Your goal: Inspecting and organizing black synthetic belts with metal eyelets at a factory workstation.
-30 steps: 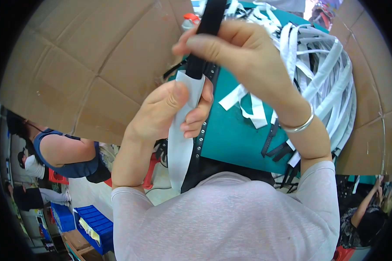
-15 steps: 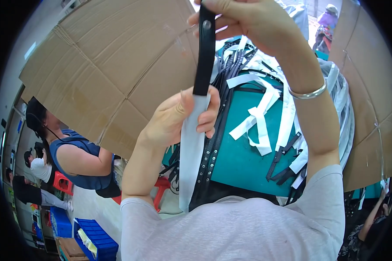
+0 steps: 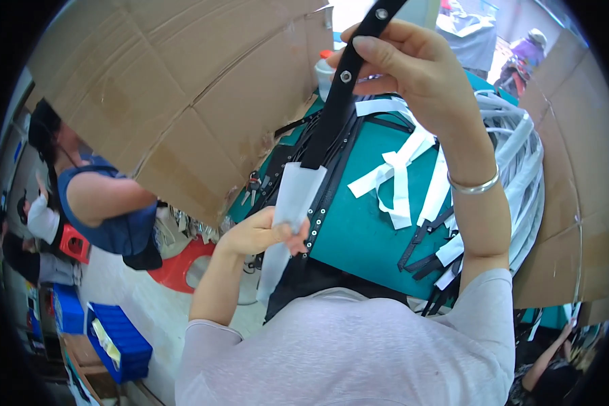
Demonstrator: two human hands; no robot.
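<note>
A black strap with metal eyelets (image 3: 331,128) slants from the top edge down toward my body. Its lower end disappears into a whitish, translucent sleeve (image 3: 298,193). My right hand (image 3: 413,71), a silver bangle on its wrist, pinches the strap high up between thumb and fingers. Lower down, my left hand (image 3: 267,233) grips the sleeve, below the point where the strap enters it. Beneath them, more black eyelet straps (image 3: 338,155) lie bundled lengthwise on a green table (image 3: 365,237).
White strips (image 3: 402,176) and short black pieces (image 3: 423,247) litter the table. Bundled white-wrapped straps (image 3: 521,155) stand at the right. Keys (image 3: 252,186) and a red-capped bottle (image 3: 323,74) lie left of the bundle. Cardboard (image 3: 183,88) walls both sides; a person (image 3: 101,196) sits left.
My right hand has risen to the right with the strap, which now tilts. My left hand has slid lower along the sleeve, and more of the sleeve shows above it.
</note>
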